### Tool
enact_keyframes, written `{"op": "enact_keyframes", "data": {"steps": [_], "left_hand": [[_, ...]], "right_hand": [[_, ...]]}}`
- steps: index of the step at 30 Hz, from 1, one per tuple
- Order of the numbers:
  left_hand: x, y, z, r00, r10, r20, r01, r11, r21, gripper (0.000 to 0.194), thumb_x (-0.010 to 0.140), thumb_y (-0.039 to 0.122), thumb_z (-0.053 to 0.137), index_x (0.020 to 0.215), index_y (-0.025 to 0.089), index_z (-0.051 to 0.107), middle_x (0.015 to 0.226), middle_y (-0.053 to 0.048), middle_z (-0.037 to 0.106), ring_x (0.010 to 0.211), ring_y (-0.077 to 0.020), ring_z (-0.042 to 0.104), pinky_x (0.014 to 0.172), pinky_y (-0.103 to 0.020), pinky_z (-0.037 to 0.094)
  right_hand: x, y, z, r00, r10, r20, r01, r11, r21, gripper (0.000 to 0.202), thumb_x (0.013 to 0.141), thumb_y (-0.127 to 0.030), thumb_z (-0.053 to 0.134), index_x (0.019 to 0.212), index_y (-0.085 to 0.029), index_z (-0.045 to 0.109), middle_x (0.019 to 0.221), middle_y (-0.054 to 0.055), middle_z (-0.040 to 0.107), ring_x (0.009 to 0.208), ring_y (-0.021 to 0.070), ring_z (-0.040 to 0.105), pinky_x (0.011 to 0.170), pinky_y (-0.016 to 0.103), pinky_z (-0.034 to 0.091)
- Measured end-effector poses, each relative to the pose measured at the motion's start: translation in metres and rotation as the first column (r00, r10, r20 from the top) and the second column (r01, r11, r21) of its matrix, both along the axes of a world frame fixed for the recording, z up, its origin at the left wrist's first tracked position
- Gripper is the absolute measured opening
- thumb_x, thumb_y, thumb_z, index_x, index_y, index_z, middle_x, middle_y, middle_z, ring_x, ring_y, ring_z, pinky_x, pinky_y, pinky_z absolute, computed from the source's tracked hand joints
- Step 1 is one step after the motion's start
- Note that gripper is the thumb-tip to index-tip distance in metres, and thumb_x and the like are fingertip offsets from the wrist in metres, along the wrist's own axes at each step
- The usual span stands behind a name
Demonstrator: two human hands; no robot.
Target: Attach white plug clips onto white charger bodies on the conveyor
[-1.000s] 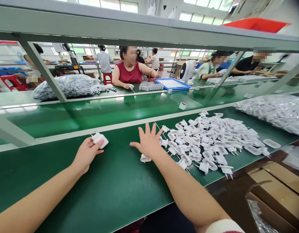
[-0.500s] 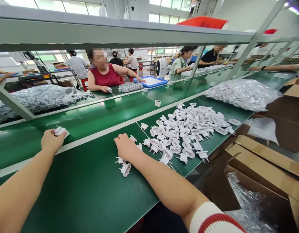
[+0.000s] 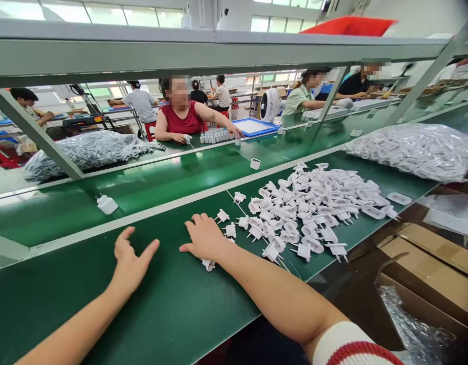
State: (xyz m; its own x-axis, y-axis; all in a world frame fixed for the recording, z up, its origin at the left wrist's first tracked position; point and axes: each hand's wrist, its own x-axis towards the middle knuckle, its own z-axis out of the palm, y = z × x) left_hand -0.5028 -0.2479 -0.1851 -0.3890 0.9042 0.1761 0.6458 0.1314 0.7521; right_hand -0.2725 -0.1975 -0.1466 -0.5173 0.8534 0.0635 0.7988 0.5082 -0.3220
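My left hand (image 3: 130, 262) hovers over the green bench mat (image 3: 161, 309) with fingers spread and nothing in it. A white plug adapter (image 3: 107, 204) lies alone on the conveyor belt (image 3: 150, 185) beyond it. My right hand (image 3: 204, 236) rests palm down on the mat, fingers curled over small white plug parts; one part (image 3: 208, 264) shows under the wrist. To its right spreads a pile of white plug parts (image 3: 313, 203) with metal prongs.
A clear bag of white parts (image 3: 416, 149) lies at the right. Open cardboard boxes (image 3: 431, 284) stand below the bench edge. Across the belt, a person in a red top handles parts beside a blue tray (image 3: 255, 126). Grey frame struts (image 3: 36, 134) cross overhead.
My left hand has let go of the white adapter onto the belt and drawn back to the near mat, open. My right hand stays curled over parts at the pile's left edge.
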Motion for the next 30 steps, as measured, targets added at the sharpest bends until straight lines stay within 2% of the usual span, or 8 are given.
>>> {"op": "enact_keyframes", "data": {"steps": [3,5,8,11,16,22,27,30], "left_hand": [[0.034,-0.050,-0.007,0.961,-0.262,0.088,0.272,0.954,-0.124,0.091,0.084,0.065,0.068,0.155,0.029,0.023,0.165,-0.015,0.023,0.155,-0.0397,0.024,0.124,-0.065,0.030],[0.050,-0.067,-0.006,0.931,-0.363,0.048,0.366,0.921,-0.137,0.092,0.084,0.064,0.068,0.156,0.031,0.021,0.165,-0.015,0.024,0.155,-0.0380,0.024,0.124,-0.066,0.030],[0.060,-0.070,-0.002,0.885,-0.457,-0.088,0.445,0.886,-0.130,0.082,0.083,0.062,0.069,0.150,0.027,0.037,0.160,-0.015,0.037,0.153,-0.0392,0.030,0.124,-0.067,0.030],[0.058,-0.064,0.000,0.839,-0.520,-0.158,0.506,0.854,-0.121,0.056,0.087,0.057,0.066,0.134,0.029,0.058,0.154,-0.011,0.050,0.150,-0.0395,0.035,0.122,-0.067,0.032],[0.051,-0.066,-0.001,0.818,-0.561,-0.127,0.562,0.826,-0.027,0.049,0.092,0.048,0.065,0.137,0.031,0.057,0.149,-0.009,0.056,0.146,-0.0351,0.043,0.122,-0.061,0.039],[0.047,-0.067,-0.001,0.791,-0.610,-0.051,0.611,0.792,-0.008,0.048,0.095,0.043,0.063,0.141,0.036,0.054,0.152,-0.005,0.054,0.147,-0.0324,0.043,0.124,-0.064,0.033],[0.047,-0.066,0.000,0.845,-0.514,0.147,0.514,0.857,0.039,0.046,0.094,0.047,0.065,0.136,0.031,0.058,0.143,-0.007,0.060,0.133,-0.0292,0.057,0.118,-0.054,0.044],[0.049,-0.065,0.006,0.829,-0.498,0.255,0.507,0.861,0.035,0.046,0.093,0.050,0.064,0.131,0.025,0.061,0.134,-0.010,0.066,0.124,-0.0293,0.063,0.114,-0.050,0.048]], "right_hand": [[-0.011,-0.002,-0.006,0.994,0.069,-0.084,-0.068,0.998,0.010,0.039,0.097,-0.043,0.066,0.125,-0.017,0.067,0.127,0.013,0.063,0.120,0.0292,0.056,0.098,0.040,0.048],[-0.014,-0.001,-0.008,0.987,0.070,-0.147,-0.073,0.997,-0.011,0.028,0.101,-0.039,0.061,0.117,-0.019,0.071,0.118,0.009,0.066,0.108,0.0233,0.062,0.087,0.034,0.050],[-0.015,0.001,-0.009,0.970,0.047,-0.240,-0.062,0.997,-0.054,0.023,0.102,-0.037,0.059,0.101,-0.019,0.074,0.103,0.005,0.069,0.089,0.0171,0.065,0.076,0.030,0.048],[-0.014,0.002,-0.010,0.939,0.036,-0.342,-0.060,0.996,-0.059,0.024,0.102,-0.036,0.060,0.098,-0.019,0.075,0.099,0.004,0.069,0.090,0.0151,0.065,0.079,0.029,0.048],[-0.017,-0.003,-0.012,0.872,0.089,-0.481,-0.122,0.992,-0.038,0.017,0.101,-0.030,0.062,0.102,-0.019,0.075,0.098,0.002,0.069,0.093,0.0125,0.065,0.086,0.026,0.049],[-0.018,-0.003,-0.018,0.772,0.208,-0.601,-0.203,0.976,0.077,0.011,0.098,-0.025,0.066,0.100,-0.020,0.076,0.094,0.002,0.068,0.087,0.0132,0.064,0.081,0.026,0.051],[-0.016,-0.017,-0.010,0.660,0.351,-0.665,-0.295,0.934,0.201,0.019,0.101,-0.021,0.057,0.110,-0.020,0.073,0.098,0.005,0.067,0.085,0.0128,0.064,0.079,0.026,0.054],[-0.016,-0.029,-0.005,0.602,0.476,-0.641,-0.388,0.876,0.287,0.028,0.099,-0.013,0.050,0.118,-0.018,0.070,0.102,0.007,0.066,0.091,0.0138,0.064,0.081,0.027,0.056]]}}
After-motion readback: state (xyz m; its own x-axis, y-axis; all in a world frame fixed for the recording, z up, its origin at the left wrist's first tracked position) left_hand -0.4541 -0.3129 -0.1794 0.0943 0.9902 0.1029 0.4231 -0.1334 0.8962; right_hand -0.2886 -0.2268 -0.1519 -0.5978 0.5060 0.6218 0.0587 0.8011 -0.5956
